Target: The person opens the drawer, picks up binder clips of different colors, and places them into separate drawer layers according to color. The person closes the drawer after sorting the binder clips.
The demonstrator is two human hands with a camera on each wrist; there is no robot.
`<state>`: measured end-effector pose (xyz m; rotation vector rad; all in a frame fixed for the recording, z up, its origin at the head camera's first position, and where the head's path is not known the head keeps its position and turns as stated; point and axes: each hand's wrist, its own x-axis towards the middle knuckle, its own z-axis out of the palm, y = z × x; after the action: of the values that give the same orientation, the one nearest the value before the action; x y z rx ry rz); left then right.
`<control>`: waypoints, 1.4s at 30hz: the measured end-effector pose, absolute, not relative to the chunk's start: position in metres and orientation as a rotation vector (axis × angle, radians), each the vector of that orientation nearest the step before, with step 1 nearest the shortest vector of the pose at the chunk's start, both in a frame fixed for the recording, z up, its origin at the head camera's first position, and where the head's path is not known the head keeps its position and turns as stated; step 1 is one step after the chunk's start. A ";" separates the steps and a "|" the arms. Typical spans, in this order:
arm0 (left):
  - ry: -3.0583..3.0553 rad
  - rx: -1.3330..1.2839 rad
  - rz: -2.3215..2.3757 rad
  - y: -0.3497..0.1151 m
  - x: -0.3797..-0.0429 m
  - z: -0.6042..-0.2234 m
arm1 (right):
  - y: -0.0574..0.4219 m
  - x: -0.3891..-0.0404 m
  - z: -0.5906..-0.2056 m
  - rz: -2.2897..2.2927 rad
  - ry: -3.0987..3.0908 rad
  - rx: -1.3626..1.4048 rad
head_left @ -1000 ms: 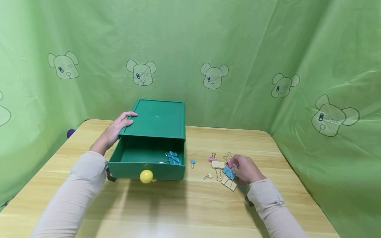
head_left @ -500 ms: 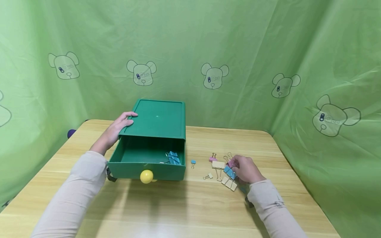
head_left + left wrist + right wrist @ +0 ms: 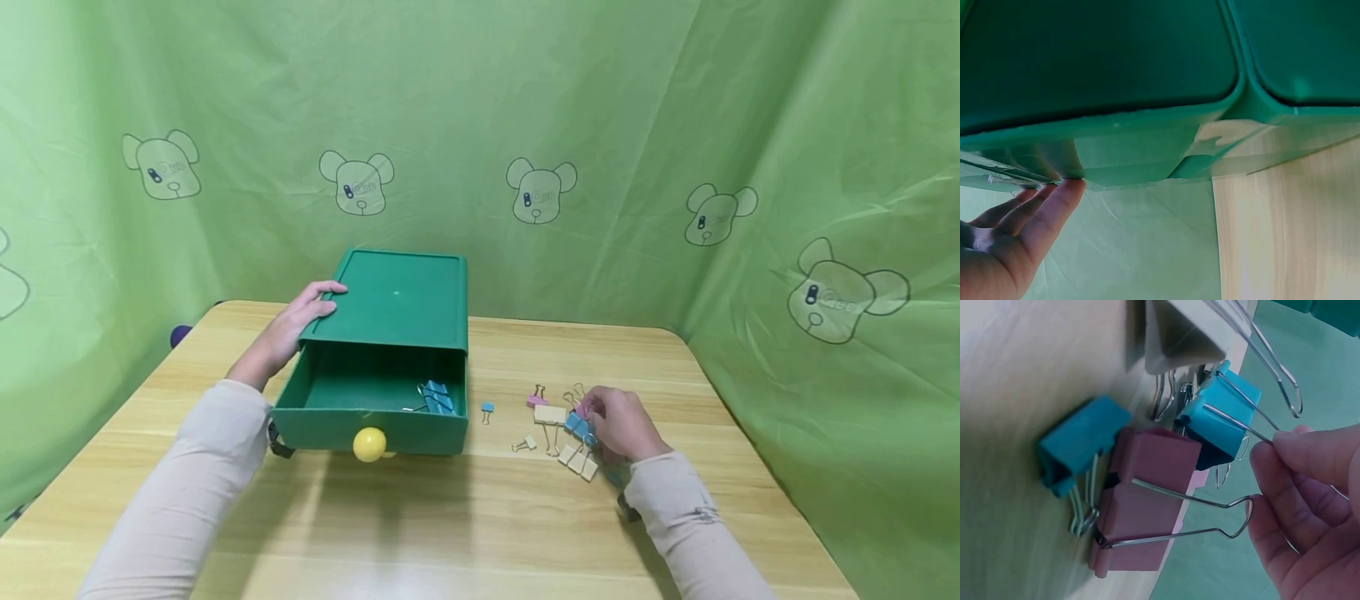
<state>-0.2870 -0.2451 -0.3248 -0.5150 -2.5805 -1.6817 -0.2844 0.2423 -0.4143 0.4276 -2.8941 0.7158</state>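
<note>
drawer (image 3: 315, 429): blue clip(s) (image 3: 437, 400) inside | right fingers (image 3: 1316, 453): pinching another blue clip (image 3: 1232, 402) | left fingers (image 3: 1054, 215): straight against casing (image 3: 405, 300)

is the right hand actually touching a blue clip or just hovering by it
Touching: the right wrist view shows the right hand pinching the wire handle of a blue clip.

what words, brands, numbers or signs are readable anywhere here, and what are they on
No text can be read with certainty.
Bear drawings on the green curtain: faint lettering across the faces, too small and blurred to read.
Right sleeve: a dark mark near the cuff; cannot tell whether it is lettering.
Green drawer box and binder clips: no lettering seen.
</note>
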 end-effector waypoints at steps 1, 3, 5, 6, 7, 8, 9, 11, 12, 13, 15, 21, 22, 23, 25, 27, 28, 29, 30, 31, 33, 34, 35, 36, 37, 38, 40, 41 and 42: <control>-2.579 -0.515 -1.684 -0.245 -0.287 -0.325 | 0.242 -0.284 -0.413 0.717 -2.889 0.429; -2.577 -0.511 -1.687 -0.245 -0.287 -0.324 | 0.242 -0.284 -0.412 0.711 -2.873 0.434; -2.575 -0.509 -1.693 -0.245 -0.287 -0.324 | 0.243 -0.284 -0.411 0.711 -2.857 0.443; -2.574 -0.508 -1.697 -0.245 -0.286 -0.324 | 0.243 -0.284 -0.411 0.708 -2.849 0.448; -2.572 -0.505 -1.699 -0.245 -0.286 -0.324 | 0.242 -0.284 -0.410 0.706 -2.842 0.451; -2.571 -0.504 -1.702 -0.245 -0.286 -0.324 | 0.242 -0.283 -0.409 0.709 -2.838 0.450; -2.570 -0.503 -1.704 -0.245 -0.286 -0.324 | 0.242 -0.283 -0.409 0.711 -2.836 0.450; -2.569 -0.501 -1.708 -0.246 -0.286 -0.325 | 0.242 -0.283 -0.408 0.721 -2.837 0.443; -2.568 -0.499 -1.711 -0.246 -0.286 -0.325 | 0.241 -0.283 -0.407 0.723 -2.836 0.442; -2.567 -0.499 -1.713 -0.246 -0.286 -0.325 | 0.241 -0.283 -0.407 0.727 -2.836 0.439; -2.567 -0.498 -1.711 -0.246 -0.286 -0.325 | 0.241 -0.283 -0.406 0.727 -2.832 0.440; -2.574 -0.504 -1.694 -0.246 -0.286 -0.325 | 0.240 -0.284 -0.404 0.723 -2.810 0.444; -2.575 -0.506 -1.694 -0.246 -0.286 -0.325 | 0.240 -0.284 -0.404 0.722 -2.809 0.443; -2.575 -0.507 -1.696 -0.245 -0.286 -0.325 | 0.240 -0.284 -0.403 0.723 -2.808 0.440; -2.576 -0.509 -1.697 -0.245 -0.286 -0.325 | 0.240 -0.285 -0.403 0.726 -2.806 0.433; -2.575 -0.510 -1.701 -0.245 -0.286 -0.324 | 0.239 -0.285 -0.403 0.727 -2.803 0.429; -2.575 -0.510 -1.704 -0.245 -0.286 -0.324 | 0.239 -0.285 -0.403 0.727 -2.801 0.427; -2.574 -0.509 -1.705 -0.245 -0.285 -0.325 | 0.239 -0.285 -0.403 0.728 -2.799 0.425; -2.573 -0.509 -1.706 -0.245 -0.285 -0.325 | 0.239 -0.285 -0.402 0.728 -2.797 0.426; -2.571 -0.509 -1.710 -0.245 -0.285 -0.325 | 0.238 -0.285 -0.402 0.727 -2.793 0.427; -2.567 -0.509 -1.711 -0.245 -0.285 -0.325 | 0.238 -0.285 -0.401 0.726 -2.785 0.425; -2.565 -0.508 -1.710 -0.245 -0.286 -0.325 | 0.238 -0.285 -0.401 0.723 -2.780 0.426; -2.563 -0.509 -1.712 -0.244 -0.286 -0.325 | 0.237 -0.285 -0.401 0.720 -2.775 0.428; -2.561 -0.509 -1.715 -0.244 -0.286 -0.326 | 0.237 -0.285 -0.401 0.715 -2.769 0.429; -2.559 -0.509 -1.719 -0.244 -0.286 -0.326 | 0.237 -0.286 -0.400 0.711 -2.762 0.437; -2.559 -0.508 -1.721 -0.244 -0.286 -0.326 | 0.237 -0.286 -0.400 0.709 -2.758 0.439; -2.559 -0.507 -1.726 -0.244 -0.287 -0.326 | 0.236 -0.286 -0.400 0.704 -2.751 0.446; -2.560 -0.506 -1.726 -0.244 -0.287 -0.326 | 0.236 -0.286 -0.400 0.704 -2.749 0.448; -2.562 -0.505 -1.724 -0.244 -0.287 -0.326 | 0.236 -0.286 -0.399 0.704 -2.748 0.451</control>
<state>-0.2869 -0.2438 -0.3257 -0.5051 -2.5618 -1.7245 -0.2858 0.2364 -0.3993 0.4507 -2.7476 0.7040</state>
